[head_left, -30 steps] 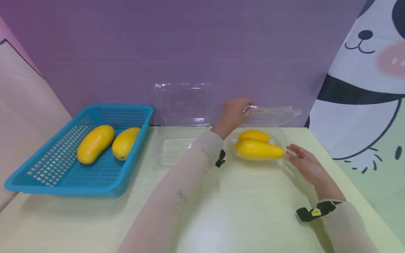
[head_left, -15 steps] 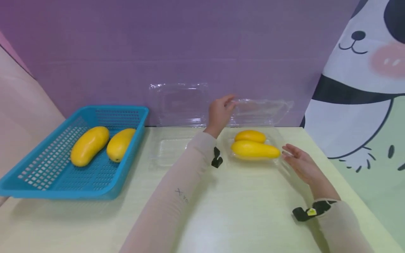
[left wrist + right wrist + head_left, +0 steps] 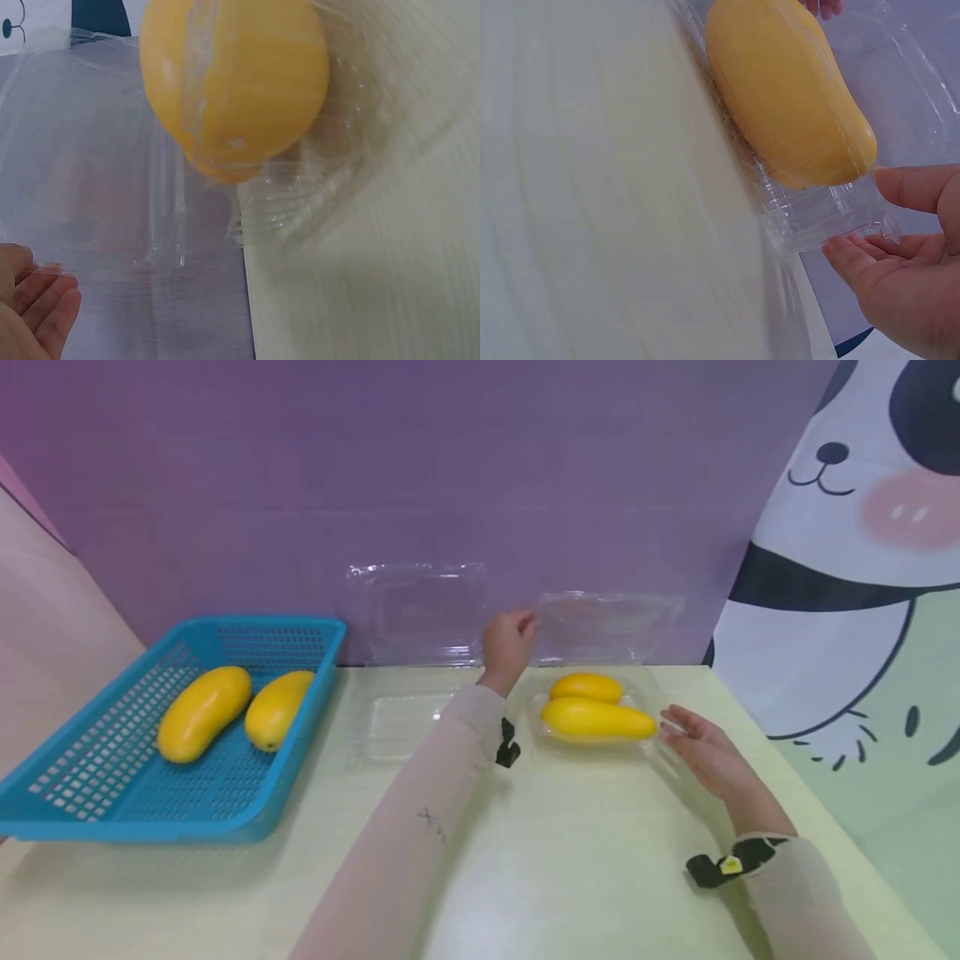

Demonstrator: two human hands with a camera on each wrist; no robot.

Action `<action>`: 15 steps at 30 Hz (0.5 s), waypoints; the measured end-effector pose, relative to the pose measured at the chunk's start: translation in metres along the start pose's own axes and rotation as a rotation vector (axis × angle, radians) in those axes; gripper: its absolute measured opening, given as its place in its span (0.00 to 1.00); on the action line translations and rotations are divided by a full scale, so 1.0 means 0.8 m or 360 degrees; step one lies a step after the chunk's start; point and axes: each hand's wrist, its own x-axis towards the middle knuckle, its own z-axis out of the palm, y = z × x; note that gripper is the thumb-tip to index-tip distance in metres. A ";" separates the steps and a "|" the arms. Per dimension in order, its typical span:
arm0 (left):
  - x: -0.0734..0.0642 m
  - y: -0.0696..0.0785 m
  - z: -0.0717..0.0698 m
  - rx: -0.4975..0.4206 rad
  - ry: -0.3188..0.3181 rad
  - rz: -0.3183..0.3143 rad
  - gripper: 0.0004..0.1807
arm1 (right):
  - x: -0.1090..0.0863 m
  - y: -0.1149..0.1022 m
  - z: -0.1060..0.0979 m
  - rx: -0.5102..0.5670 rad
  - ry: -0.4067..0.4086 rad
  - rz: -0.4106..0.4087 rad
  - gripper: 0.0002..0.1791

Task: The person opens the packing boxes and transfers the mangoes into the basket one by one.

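Left hand [image 3: 510, 647] pinching a raised clear lid [image 3: 607, 625], right hand [image 3: 705, 753] with fingers apart.
The lid's container [image 3: 810, 223] holds 2 yellow fruits [image 3: 596, 718] near the worktop's [image 3: 570, 852] back edge, the right hand at its right end. The left sleeve [image 3: 408, 827] partly hides another clear container [image 3: 386, 722]; a blue basket [image 3: 135, 830] with 2 more fruits [image 3: 204, 714] stands toward the left edge.
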 end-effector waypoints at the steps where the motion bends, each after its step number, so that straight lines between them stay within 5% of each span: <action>1: 0.000 -0.002 0.000 0.0024 0.0003 -0.0005 0.11 | 0.000 0.000 0.000 0.0002 0.0001 0.0001 0.38; 15: -0.010 -0.018 0.003 0.0269 -0.0194 -0.0165 0.08 | 0.001 0.001 0.002 0.0021 0.0016 -0.0007 0.38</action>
